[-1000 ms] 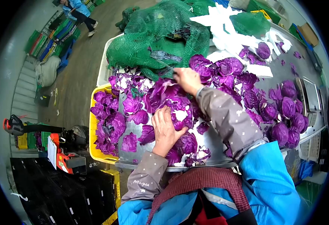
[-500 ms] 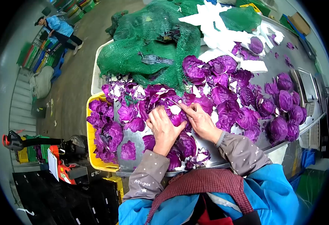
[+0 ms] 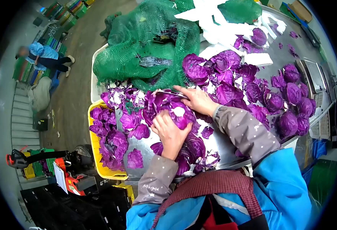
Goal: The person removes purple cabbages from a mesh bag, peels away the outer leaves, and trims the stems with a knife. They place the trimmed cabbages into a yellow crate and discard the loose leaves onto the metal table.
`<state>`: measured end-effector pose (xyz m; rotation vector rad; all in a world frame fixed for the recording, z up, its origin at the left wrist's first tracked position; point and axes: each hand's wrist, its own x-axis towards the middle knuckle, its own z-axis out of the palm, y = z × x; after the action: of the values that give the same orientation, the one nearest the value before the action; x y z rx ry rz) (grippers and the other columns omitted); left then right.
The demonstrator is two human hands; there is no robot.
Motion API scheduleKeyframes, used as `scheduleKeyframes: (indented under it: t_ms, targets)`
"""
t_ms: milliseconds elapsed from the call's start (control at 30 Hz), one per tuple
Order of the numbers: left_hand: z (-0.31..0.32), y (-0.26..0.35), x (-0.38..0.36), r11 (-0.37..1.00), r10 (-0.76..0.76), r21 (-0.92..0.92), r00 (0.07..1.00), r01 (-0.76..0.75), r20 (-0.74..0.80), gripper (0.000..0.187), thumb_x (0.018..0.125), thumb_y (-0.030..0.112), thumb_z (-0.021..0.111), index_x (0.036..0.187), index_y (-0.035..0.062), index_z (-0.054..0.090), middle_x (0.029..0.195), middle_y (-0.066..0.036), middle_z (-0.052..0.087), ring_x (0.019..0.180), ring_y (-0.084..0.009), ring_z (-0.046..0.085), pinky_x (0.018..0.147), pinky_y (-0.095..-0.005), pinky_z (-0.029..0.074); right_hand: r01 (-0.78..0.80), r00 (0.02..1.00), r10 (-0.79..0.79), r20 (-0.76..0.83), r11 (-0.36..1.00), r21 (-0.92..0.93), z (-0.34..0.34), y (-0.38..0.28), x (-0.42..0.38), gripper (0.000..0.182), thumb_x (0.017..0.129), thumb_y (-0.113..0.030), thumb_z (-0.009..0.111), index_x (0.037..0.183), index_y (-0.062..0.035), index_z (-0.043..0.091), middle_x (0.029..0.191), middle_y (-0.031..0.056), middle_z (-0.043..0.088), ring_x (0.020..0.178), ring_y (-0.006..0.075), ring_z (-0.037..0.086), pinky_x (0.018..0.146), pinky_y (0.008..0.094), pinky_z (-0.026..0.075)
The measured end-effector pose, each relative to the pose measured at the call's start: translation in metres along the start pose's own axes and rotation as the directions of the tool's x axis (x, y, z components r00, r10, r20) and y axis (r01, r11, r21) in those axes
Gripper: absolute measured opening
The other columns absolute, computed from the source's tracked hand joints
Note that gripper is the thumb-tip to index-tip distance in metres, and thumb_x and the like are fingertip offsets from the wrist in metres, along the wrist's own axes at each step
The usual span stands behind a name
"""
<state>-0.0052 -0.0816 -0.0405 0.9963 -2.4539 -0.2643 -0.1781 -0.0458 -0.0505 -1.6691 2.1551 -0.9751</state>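
My left hand (image 3: 169, 132) grips a purple cabbage (image 3: 164, 105) from its near side, the fingers pressed on its leaves near a white cut stem. At the far side of that cabbage, my right hand (image 3: 199, 100) holds a thin knife (image 3: 172, 93), whose blade lies over the top leaves. More purple leaves (image 3: 193, 147) lie just below my hands on the metal table (image 3: 153, 143). A heap of loose leaves and cabbages (image 3: 228, 94) spreads to the right of my right hand.
Green net sacks (image 3: 149, 42) lie at the back beside white sheets (image 3: 210, 27). A yellow crate (image 3: 95, 143) of leaves stands left. Whole cabbages (image 3: 293, 92) sit at the right near a scale (image 3: 314, 76). A person in blue (image 3: 43, 55) is far left.
My right hand has moved up and away to the cabbage's far side with the knife. A loose leaf piece now shows right of the cabbage. The view has shifted slightly.
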Motion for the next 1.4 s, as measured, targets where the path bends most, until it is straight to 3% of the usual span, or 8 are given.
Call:
scheduleKeyframes:
  t_ms: [133, 333, 467, 600, 867, 1067, 1267, 1400]
  targets:
    - [0.006, -0.018, -0.035, 0.987, 0.046, -0.145, 0.989, -0.067, -0.143, 0.089, 0.056, 0.039, 0.083, 0.121, -0.0043, 0.04, 0.112, -0.02, 0.043, 0.108, -0.0366, 0.039, 0.095, -0.0491, 0.031, -0.315, 0.929, 0.308, 0.204, 0.949, 0.006, 0.017, 0.004, 0.017, 0.046, 0.08, -0.027, 0.066, 0.122, -0.0138, 0.054, 0.09, 0.0176, 0.066, 0.087, 0.0359, 0.063, 0.076, 0.0461, 0.05]
    - [0.0, -0.037, -0.091, 0.956, -0.036, -0.294, 0.99, -0.005, -0.135, 0.102, 0.058, 0.035, 0.085, 0.132, -0.0016, 0.026, 0.126, -0.023, 0.035, 0.117, -0.0393, 0.034, 0.1, -0.0514, 0.029, -0.227, 0.96, 0.232, 0.154, 0.973, -0.044, 0.024, 0.003, 0.031, 0.045, 0.079, -0.028, 0.066, 0.118, -0.0081, 0.055, 0.088, 0.0218, 0.065, 0.086, 0.0377, 0.063, 0.076, 0.0465, 0.05]
    - [-0.033, -0.046, -0.066, 0.942, 0.001, -0.336, 0.999, -0.017, -0.047, 0.109, 0.055, 0.038, 0.087, 0.134, -0.0037, 0.024, 0.132, -0.023, 0.029, 0.123, -0.0399, 0.031, 0.105, -0.0513, 0.026, -0.029, 0.998, 0.024, 0.064, 0.996, 0.082, 0.011, -0.023, 0.024, 0.038, 0.077, -0.019, 0.067, 0.112, -0.0073, 0.057, 0.075, 0.0197, 0.064, 0.072, 0.0359, 0.064, 0.067, 0.0443, 0.051]
    - [-0.062, -0.044, -0.023, 0.953, 0.241, -0.268, 0.895, -0.144, 0.376, 0.102, 0.049, 0.03, 0.086, 0.135, 0.0087, 0.036, 0.137, -0.021, 0.03, 0.127, -0.0436, 0.027, 0.107, -0.0527, 0.025, 0.082, 0.995, -0.081, 0.063, 0.996, -0.021, 0.001, -0.064, 0.008, 0.036, 0.076, -0.015, 0.066, 0.11, -0.0095, 0.059, 0.073, 0.0197, 0.063, 0.072, 0.0364, 0.064, 0.069, 0.0456, 0.05]
    - [-0.038, -0.05, -0.111, 0.965, 0.118, -0.236, 0.993, -0.118, -0.016, 0.096, 0.05, 0.019, 0.084, 0.132, 0.0114, 0.035, 0.138, -0.02, 0.03, 0.126, -0.0421, 0.03, 0.103, -0.054, 0.027, -0.335, 0.939, 0.34, 0.046, 0.939, -0.082, 0.037, 0.001, 0.032, 0.043, 0.08, -0.023, 0.066, 0.119, -0.0103, 0.053, 0.094, 0.02, 0.064, 0.087, 0.0383, 0.062, 0.073, 0.0479, 0.05]
    - [-0.047, -0.034, -0.06, 0.947, -0.115, -0.299, 0.993, 0.121, 0.037, 0.095, 0.055, 0.02, 0.081, 0.135, 0.0032, 0.031, 0.133, -0.022, 0.034, 0.123, -0.0403, 0.032, 0.104, -0.0506, 0.026, 0.1, 0.983, -0.084, -0.161, 0.991, 0.092, -0.011, -0.066, -0.006, 0.054, 0.077, -0.027, 0.07, 0.122, -0.0058, 0.049, 0.107, 0.0159, 0.058, 0.096, 0.0353, 0.059, 0.079, 0.0417, 0.048]
    - [-0.039, -0.006, -0.048, 0.986, -0.058, -0.15, 0.995, 0.071, 0.086, 0.1, 0.052, 0.021, 0.083, 0.134, -0.0042, 0.031, 0.134, -0.022, 0.035, 0.124, -0.0411, 0.031, 0.105, -0.0495, 0.027, -0.231, 0.938, 0.211, 0.276, 0.972, 0.042, 0.0, -0.075, -0.014, 0.056, 0.076, -0.045, 0.068, 0.106, 0.0017, 0.061, 0.084, 0.0222, 0.064, 0.085, 0.0368, 0.064, 0.075, 0.0453, 0.05]
    - [-0.035, 0.0, -0.051, 0.994, -0.036, -0.101, 0.995, 0.046, 0.092, 0.098, 0.053, 0.021, 0.082, 0.134, -0.0037, 0.032, 0.134, -0.022, 0.035, 0.123, -0.0413, 0.032, 0.105, -0.0511, 0.027, -0.141, 0.936, 0.115, 0.333, 0.988, 0.056, 0.009, -0.051, -0.008, 0.042, 0.082, -0.04, 0.063, 0.091, 0.001, 0.065, 0.074, 0.0212, 0.064, 0.075, 0.0368, 0.065, 0.068, 0.0464, 0.05]
